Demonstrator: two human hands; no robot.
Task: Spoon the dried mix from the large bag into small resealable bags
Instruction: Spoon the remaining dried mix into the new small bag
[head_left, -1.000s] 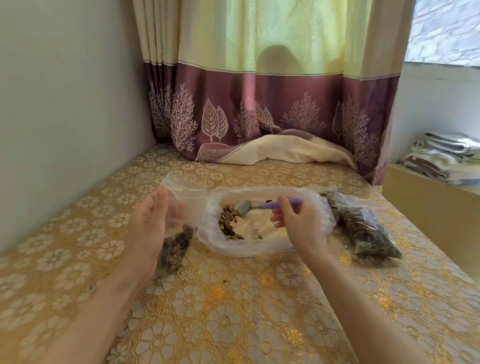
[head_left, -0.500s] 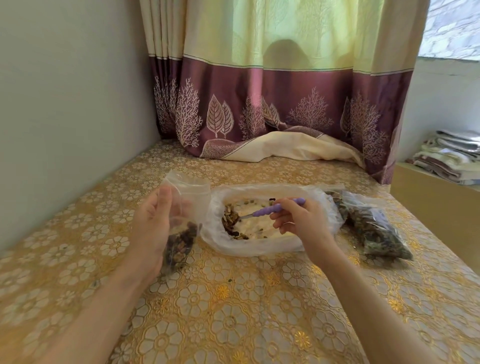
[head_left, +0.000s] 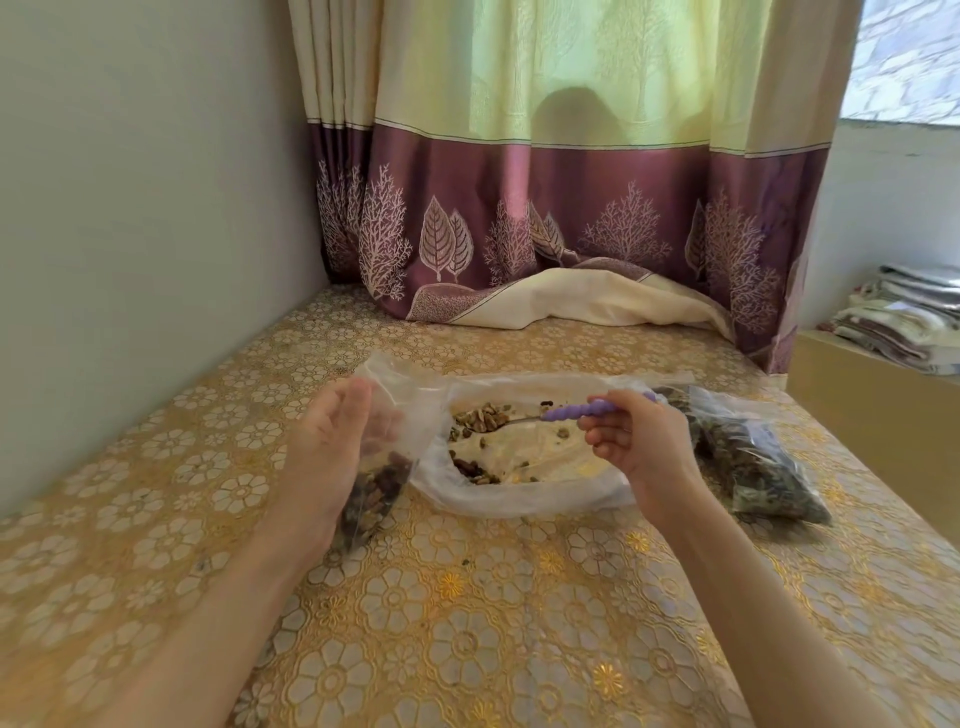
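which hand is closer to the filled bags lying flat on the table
Right. The right hand, holding the spoon, sits just beside the filled bags; the left hand holds the small bag across the large bag.

I see a gold tablecloth (head_left: 467, 623) with white flowers, a purple spoon (head_left: 576, 411), and a cream-and-maroon curtain (head_left: 571, 182) with pale leaf and tree prints.
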